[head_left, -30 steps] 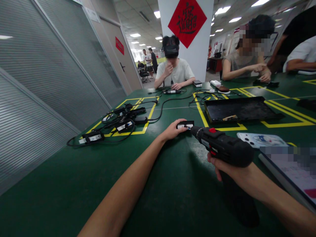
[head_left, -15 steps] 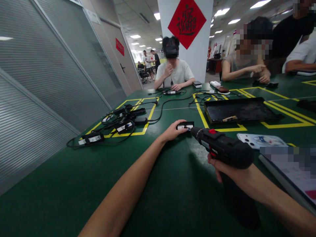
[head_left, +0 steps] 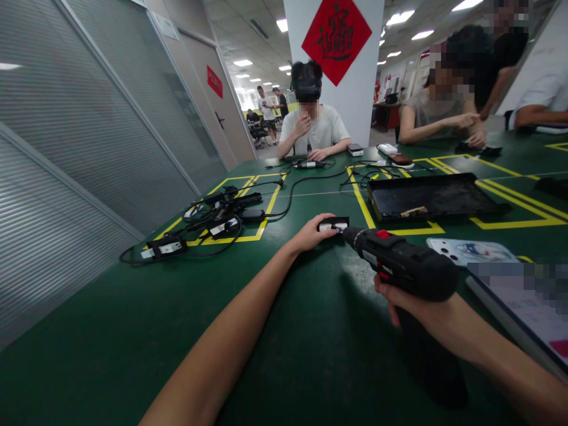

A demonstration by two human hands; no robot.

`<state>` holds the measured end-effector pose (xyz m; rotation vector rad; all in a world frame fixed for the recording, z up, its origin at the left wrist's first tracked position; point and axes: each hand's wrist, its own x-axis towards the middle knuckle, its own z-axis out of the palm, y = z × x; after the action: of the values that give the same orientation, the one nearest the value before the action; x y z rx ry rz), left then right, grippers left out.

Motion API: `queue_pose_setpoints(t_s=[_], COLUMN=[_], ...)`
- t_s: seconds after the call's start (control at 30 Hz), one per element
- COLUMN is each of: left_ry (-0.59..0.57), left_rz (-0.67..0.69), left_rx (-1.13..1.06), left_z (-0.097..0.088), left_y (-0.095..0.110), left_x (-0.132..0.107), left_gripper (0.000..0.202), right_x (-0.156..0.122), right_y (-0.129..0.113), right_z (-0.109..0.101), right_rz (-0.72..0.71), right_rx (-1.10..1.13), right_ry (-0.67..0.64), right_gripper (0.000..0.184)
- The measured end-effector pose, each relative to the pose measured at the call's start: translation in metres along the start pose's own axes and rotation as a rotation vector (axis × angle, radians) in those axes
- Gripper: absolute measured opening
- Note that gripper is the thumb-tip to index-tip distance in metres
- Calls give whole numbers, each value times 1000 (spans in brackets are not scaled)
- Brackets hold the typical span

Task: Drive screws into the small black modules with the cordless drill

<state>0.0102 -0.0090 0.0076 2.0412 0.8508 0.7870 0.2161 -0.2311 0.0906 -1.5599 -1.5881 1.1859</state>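
In my right hand (head_left: 408, 299) is a black cordless drill (head_left: 403, 260) with red accents, gripped by its handle and aimed forward and left. Its chuck and bit reach a small black case with a white label or inside (head_left: 335, 225), which lies on the green table. My left hand (head_left: 313, 232) is closed round the left end of this case and presses it to the tabletop. The tip of the bit meets the near right part of the case; exactly what it touches is too small to tell.
Tangled black cables and adapters (head_left: 226, 216) lie to the left. A shallow black tray (head_left: 430, 196) stands at the right, with a phone (head_left: 473, 251) and a flat book-like item (head_left: 523, 313) nearer me. Two people (head_left: 315, 127) sit across the green table (head_left: 177, 331).
Both my hands, the drill and the case stay almost in place. In the right background, a standing person in black has shifted to the left.
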Motion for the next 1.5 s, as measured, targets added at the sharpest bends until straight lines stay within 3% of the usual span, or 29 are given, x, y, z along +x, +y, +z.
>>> queue_pose_setpoints(t_s=[0.23,0.53,0.77,1.27,1.5], left_ry=[3,2,-3,0,10], left_rz=[11,-6,-1,12,24], left_rx=[-3,-10,-11,-1,5], left_z=[0,0,-1,-1,0], left_y=[-1,1,1,1,-3], left_x=[1,1,0,1,2], left_gripper=[56,55,56,55,56], right_x=[-2,-3,-2,0,1], right_y=[-3,-3,1,1,4], right_z=[0,4,3,2,3], right_rz=[72,118,55,91,80], right_rx=[-160,-123,-115,-171,-75], right_ry=[3,5,12,24,28], right_gripper=[39,36,31,38,30])
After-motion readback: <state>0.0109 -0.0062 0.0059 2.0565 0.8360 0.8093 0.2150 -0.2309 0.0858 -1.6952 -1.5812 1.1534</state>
